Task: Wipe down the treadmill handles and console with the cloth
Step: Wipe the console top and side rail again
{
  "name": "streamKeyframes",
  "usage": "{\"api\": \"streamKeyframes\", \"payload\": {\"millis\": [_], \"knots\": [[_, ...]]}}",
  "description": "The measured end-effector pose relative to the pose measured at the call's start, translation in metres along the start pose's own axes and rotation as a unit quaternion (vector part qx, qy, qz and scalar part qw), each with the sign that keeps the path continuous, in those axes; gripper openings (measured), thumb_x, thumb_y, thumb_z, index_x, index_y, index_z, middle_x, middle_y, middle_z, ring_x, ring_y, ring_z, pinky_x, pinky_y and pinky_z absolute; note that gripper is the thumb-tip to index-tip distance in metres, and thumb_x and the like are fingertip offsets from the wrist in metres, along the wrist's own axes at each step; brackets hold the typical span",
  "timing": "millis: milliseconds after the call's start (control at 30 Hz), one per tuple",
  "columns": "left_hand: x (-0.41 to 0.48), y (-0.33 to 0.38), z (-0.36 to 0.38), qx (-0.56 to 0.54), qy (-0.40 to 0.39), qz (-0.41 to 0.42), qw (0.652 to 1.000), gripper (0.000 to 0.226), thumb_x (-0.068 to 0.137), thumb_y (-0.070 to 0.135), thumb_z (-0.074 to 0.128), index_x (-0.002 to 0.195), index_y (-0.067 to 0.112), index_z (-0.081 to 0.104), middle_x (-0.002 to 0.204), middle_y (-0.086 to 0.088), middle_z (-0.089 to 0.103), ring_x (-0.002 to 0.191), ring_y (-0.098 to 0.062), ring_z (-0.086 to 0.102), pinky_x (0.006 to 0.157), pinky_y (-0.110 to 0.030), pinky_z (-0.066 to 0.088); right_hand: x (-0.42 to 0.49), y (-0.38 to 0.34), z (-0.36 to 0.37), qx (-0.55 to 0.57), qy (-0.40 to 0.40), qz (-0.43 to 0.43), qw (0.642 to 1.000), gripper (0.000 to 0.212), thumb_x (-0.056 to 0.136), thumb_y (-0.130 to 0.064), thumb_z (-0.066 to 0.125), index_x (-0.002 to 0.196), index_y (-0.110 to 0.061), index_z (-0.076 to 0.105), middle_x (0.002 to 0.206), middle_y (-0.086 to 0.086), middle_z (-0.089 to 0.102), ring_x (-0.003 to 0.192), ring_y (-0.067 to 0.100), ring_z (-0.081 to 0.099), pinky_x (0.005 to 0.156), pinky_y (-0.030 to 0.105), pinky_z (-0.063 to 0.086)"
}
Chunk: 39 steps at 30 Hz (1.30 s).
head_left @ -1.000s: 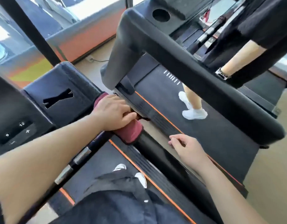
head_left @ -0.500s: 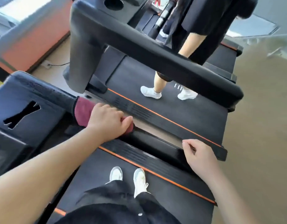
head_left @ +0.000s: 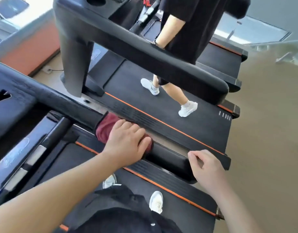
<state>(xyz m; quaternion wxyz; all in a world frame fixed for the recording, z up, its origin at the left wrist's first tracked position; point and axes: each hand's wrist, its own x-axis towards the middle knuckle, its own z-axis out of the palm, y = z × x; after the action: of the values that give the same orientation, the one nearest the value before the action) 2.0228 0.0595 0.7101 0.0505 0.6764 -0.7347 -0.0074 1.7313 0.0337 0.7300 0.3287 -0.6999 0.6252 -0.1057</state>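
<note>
Head view: a dark red cloth (head_left: 106,127) is seen wrapped over the black right handle (head_left: 168,159) of the near treadmill. The handle's long axis is laid from the far left, at the console (head_left: 12,105), toward the near right, where its rounded end is found. The cloth is pressed down by the left hand (head_left: 126,142), whose fingers (head_left: 138,132) are curled over cloth and handle together, thumb on the near side. The right hand (head_left: 206,167) is held at the handle's end, fingers loosely bent and pinched toward each other; whether anything is gripped cannot be told. Two white shoes (head_left: 155,201) are seen on the belt (head_left: 170,211) below. On the far treadmill (head_left: 161,105), another person (head_left: 187,31) in black is seen walking.
</note>
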Motion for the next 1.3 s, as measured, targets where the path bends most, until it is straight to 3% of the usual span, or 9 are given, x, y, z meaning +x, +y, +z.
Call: {"api": "streamKeyframes", "payload": {"millis": [133, 333, 467, 567, 733, 833, 967, 1067, 1300], "knots": [[0.010, 0.027, -0.001, -0.021, -0.072, 0.093, 0.993, 0.056, 0.099, 0.068, 0.028, 0.112, 0.031, 0.069, 0.102, 0.009, 0.070, 0.094, -0.023, 0.063, 0.086, -0.039, 0.045, -0.009, 0.027, -0.016, 0.042, -0.050, 0.002, 0.998, 0.021, 0.099, -0.040, 0.055, 0.086, -0.036, 0.071, 0.096, -0.022, 0.063, 0.093, 0.000, 0.061, 0.080, 0.024, 0.049], [0.023, 0.084, 0.009, 0.047, -0.043, -0.102, 0.993, 0.060, 0.097, 0.055, 0.030, 0.078, 0.021, 0.075, 0.077, 0.001, 0.072, 0.082, -0.030, 0.065, 0.084, -0.041, 0.041, -0.016, 0.046, -0.034, 0.129, -0.070, 0.019, 0.989, 0.016, 0.100, -0.035, 0.058, 0.111, -0.035, 0.070, 0.110, -0.020, 0.068, 0.100, -0.013, 0.058, 0.082, 0.009, 0.046], [0.005, 0.187, 0.031, -0.039, -0.008, 0.049, 0.998, 0.040, 0.098, 0.051, 0.043, 0.083, 0.023, 0.067, 0.077, 0.000, 0.065, 0.074, -0.030, 0.058, 0.078, -0.044, 0.041, -0.018, 0.049, -0.043, 0.146, -0.070, 0.023, 0.987, 0.013, 0.102, -0.038, 0.054, 0.104, -0.037, 0.067, 0.108, -0.019, 0.068, 0.096, -0.020, 0.056, 0.075, 0.001, 0.041], [0.021, 0.156, 0.027, -0.040, -0.082, 0.157, 0.983, 0.055, 0.096, 0.071, 0.032, 0.109, 0.030, 0.066, 0.096, 0.007, 0.068, 0.090, -0.026, 0.062, 0.079, -0.043, 0.047, -0.015, 0.053, -0.051, 0.146, -0.066, 0.007, 0.987, 0.016, 0.102, -0.040, 0.053, 0.108, -0.036, 0.068, 0.108, -0.017, 0.070, 0.099, -0.013, 0.061, 0.079, 0.004, 0.043], [0.020, 0.077, 0.005, 0.063, -0.084, -0.071, 0.992, 0.076, 0.093, 0.078, 0.016, 0.085, 0.029, 0.073, 0.086, 0.009, 0.070, 0.095, -0.021, 0.062, 0.091, -0.041, 0.042, -0.015, 0.055, -0.056, 0.137, -0.084, -0.004, 0.987, 0.016, 0.101, -0.046, 0.050, 0.107, -0.043, 0.064, 0.108, -0.021, 0.069, 0.103, -0.004, 0.062, 0.092, 0.022, 0.048], [0.018, 0.134, 0.013, 0.056, -0.045, -0.123, 0.990, 0.064, 0.096, 0.062, 0.024, 0.090, 0.025, 0.076, 0.091, 0.005, 0.072, 0.094, -0.027, 0.061, 0.098, -0.046, 0.036, -0.012, 0.053, -0.055, 0.145, -0.066, -0.008, 0.987, 0.022, 0.102, -0.043, 0.050, 0.098, -0.032, 0.068, 0.098, -0.011, 0.071, 0.096, 0.001, 0.063, 0.084, 0.018, 0.048], [0.001, 0.212, 0.036, -0.055, -0.007, 0.068, 0.996, 0.038, 0.093, 0.055, 0.048, 0.092, 0.025, 0.071, 0.088, 0.004, 0.065, 0.087, -0.029, 0.057, 0.091, -0.046, 0.040, -0.002, 0.050, -0.056, 0.126, -0.020, -0.021, 0.992, 0.036, 0.102, -0.038, 0.050, 0.094, -0.007, 0.065, 0.092, 0.012, 0.068, 0.088, 0.021, 0.061, 0.074, 0.023, 0.048], [0.006, 0.165, 0.036, -0.087, -0.011, 0.164, 0.983, 0.044, 0.098, 0.064, 0.044, 0.115, 0.031, 0.067, 0.104, 0.009, 0.067, 0.098, -0.023, 0.059, 0.087, -0.040, 0.043, 0.003, 0.048, -0.058, 0.115, -0.030, -0.028, 0.992, 0.037, 0.103, -0.039, 0.049, 0.086, -0.011, 0.066, 0.086, 0.010, 0.068, 0.083, 0.018, 0.061, 0.072, 0.022, 0.047], [0.006, 0.127, 0.012, -0.001, 0.021, -0.157, 0.987, 0.048, 0.099, 0.052, 0.041, 0.080, 0.024, 0.075, 0.082, 0.004, 0.069, 0.089, -0.028, 0.061, 0.107, -0.045, 0.034, 0.005, 0.042, -0.047, 0.116, -0.044, -0.037, 0.992, 0.033, 0.103, -0.042, 0.047, 0.087, -0.018, 0.064, 0.085, 0.004, 0.066, 0.081, 0.014, 0.060, 0.071, 0.017, 0.046]]}}
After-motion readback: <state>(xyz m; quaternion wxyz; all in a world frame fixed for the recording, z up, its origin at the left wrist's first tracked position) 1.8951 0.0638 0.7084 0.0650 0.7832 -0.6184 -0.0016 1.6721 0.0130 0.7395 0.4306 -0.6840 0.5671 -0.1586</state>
